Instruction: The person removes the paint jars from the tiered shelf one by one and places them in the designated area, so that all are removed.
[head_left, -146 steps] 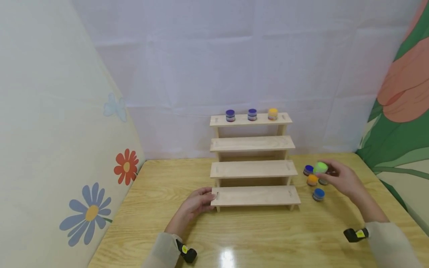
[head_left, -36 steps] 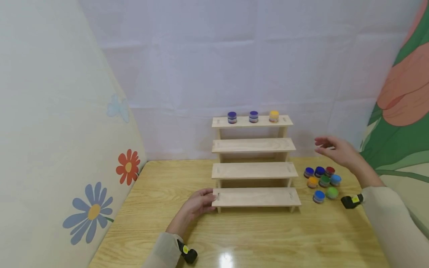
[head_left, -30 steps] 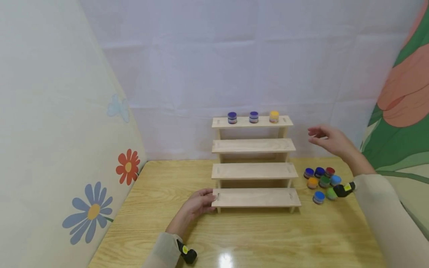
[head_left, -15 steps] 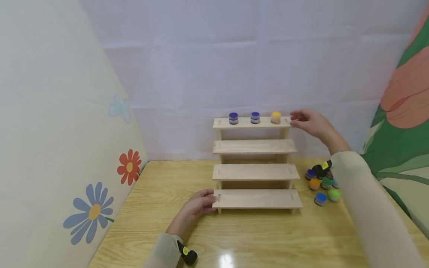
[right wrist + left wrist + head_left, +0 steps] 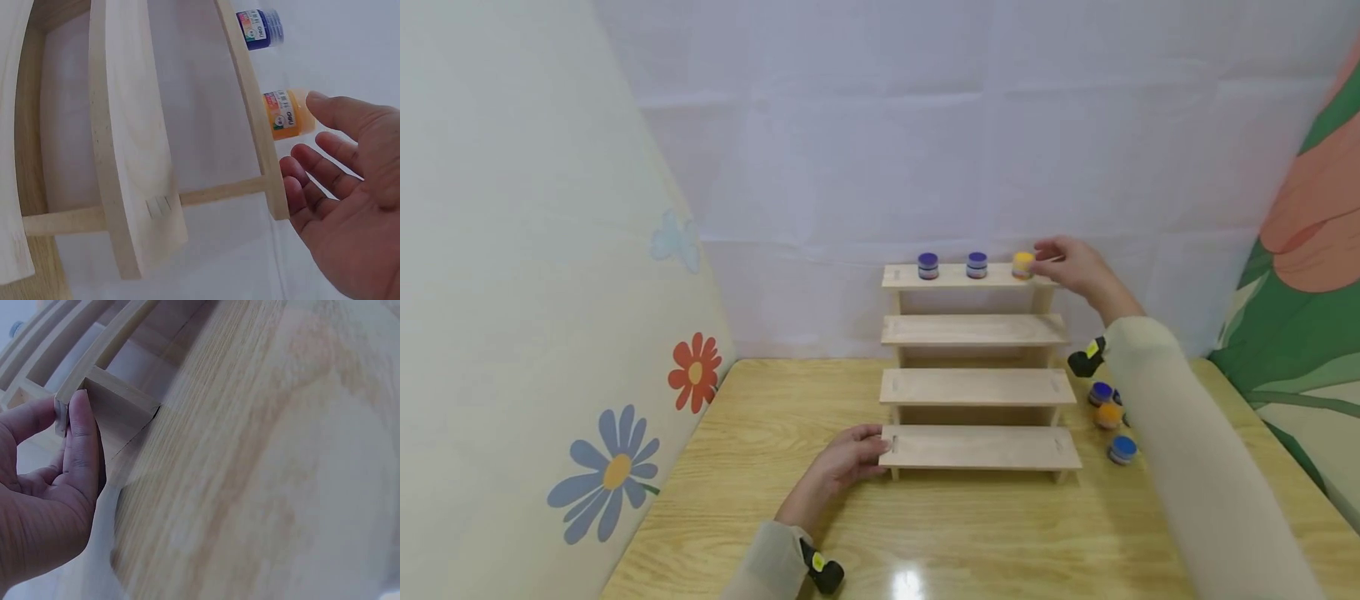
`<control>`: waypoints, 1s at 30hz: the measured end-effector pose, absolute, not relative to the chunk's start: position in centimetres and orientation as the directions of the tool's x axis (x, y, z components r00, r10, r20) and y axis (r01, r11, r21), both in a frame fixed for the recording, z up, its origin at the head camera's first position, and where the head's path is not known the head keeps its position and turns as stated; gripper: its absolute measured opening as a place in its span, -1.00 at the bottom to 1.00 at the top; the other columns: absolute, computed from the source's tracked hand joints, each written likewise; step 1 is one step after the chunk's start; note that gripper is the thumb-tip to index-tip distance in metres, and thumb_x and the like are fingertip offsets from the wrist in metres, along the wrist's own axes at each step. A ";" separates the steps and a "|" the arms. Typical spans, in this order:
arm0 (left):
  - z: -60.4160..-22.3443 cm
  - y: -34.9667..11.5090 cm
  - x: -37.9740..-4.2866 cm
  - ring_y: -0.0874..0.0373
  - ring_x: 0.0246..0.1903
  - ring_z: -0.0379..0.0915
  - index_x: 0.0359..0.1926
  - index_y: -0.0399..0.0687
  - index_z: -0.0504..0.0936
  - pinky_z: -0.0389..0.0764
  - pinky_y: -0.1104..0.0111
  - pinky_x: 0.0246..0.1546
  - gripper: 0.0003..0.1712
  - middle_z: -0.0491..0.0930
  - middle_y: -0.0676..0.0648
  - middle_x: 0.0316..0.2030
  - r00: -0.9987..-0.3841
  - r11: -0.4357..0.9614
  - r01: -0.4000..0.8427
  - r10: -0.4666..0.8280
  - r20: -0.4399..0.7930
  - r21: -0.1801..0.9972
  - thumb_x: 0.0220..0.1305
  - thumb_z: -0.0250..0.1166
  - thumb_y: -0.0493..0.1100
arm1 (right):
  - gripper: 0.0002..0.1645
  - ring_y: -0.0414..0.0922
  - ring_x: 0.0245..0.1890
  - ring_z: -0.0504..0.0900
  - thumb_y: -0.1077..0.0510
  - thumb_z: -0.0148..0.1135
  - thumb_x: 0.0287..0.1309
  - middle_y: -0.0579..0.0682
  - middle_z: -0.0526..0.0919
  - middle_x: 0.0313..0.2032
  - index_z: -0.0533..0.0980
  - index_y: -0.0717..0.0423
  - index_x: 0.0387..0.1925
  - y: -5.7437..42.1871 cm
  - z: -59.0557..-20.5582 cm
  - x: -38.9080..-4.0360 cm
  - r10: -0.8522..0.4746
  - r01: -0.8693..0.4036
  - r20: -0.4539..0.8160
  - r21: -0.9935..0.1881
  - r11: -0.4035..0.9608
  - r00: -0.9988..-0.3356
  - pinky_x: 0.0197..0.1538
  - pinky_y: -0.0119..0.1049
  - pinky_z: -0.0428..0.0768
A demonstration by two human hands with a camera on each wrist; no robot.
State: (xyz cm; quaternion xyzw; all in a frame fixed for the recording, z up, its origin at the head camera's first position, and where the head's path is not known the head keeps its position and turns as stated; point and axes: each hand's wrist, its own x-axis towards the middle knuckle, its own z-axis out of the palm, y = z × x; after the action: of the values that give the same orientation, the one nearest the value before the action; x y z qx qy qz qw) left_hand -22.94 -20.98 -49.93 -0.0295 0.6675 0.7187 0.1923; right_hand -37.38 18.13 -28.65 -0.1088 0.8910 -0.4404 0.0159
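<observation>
A four-tier wooden display stand [image 5: 977, 386] stands on the table. My left hand [image 5: 844, 458] pinches the left end of its lowest shelf; in the left wrist view thumb and fingers close on the board's corner [image 5: 61, 415]. On the top shelf sit two purple-lidded paint jars, one at left [image 5: 928, 267] and one mid-shelf [image 5: 977, 266], plus a yellow paint jar [image 5: 1022, 266]. My right hand [image 5: 1078, 268] is beside the yellow jar. In the right wrist view its thumb is at the jar's lid, touching or almost, while the loosely bent fingers are not round the jar.
More paint jars stand on the table right of the stand, including an orange one [image 5: 1108, 416] and a blue one [image 5: 1123, 450]; my right sleeve [image 5: 1195, 433] hides others. A white cloth backdrop [image 5: 820, 167] hangs behind. Painted panels flank both sides.
My right hand held a light-green paint jar, left it among the jars on the table, then moved up and left to the yellow jar. My left hand stays on the stand.
</observation>
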 end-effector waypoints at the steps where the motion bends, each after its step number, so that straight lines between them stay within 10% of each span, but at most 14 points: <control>1: -50.0 -20.9 -22.9 0.16 -0.21 0.63 0.34 -0.46 0.29 0.69 0.36 -0.28 -0.38 0.66 -0.08 -0.16 -0.925 -0.035 -0.315 0.237 -0.299 0.948 0.37 0.26 -0.28 | -0.24 0.22 0.31 0.38 0.02 0.23 0.41 0.33 0.38 0.34 0.23 0.32 0.44 18.0 -28.8 -37.5 -0.206 -0.181 0.071 -0.787 0.589 -0.976 0.35 0.11 0.39; 30: -49.6 -20.4 -23.1 0.18 -0.24 0.62 0.37 -0.49 0.25 0.68 0.39 -0.33 -0.36 0.63 -0.10 -0.12 -0.921 -0.017 -0.321 0.237 -0.309 0.947 0.38 0.24 -0.30 | -0.28 0.18 0.20 0.44 -0.05 0.24 0.38 0.29 0.48 0.21 0.32 0.23 0.41 19.8 -28.8 -35.4 -0.148 -0.219 0.162 -0.692 0.688 -0.976 0.22 0.13 0.47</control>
State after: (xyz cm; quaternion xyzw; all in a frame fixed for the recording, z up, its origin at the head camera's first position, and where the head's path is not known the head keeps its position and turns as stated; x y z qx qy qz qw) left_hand -23.09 -20.39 -49.61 -0.0315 0.6732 0.7123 0.1959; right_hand -35.37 19.76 -28.76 -0.1000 0.9175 -0.3821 -0.0465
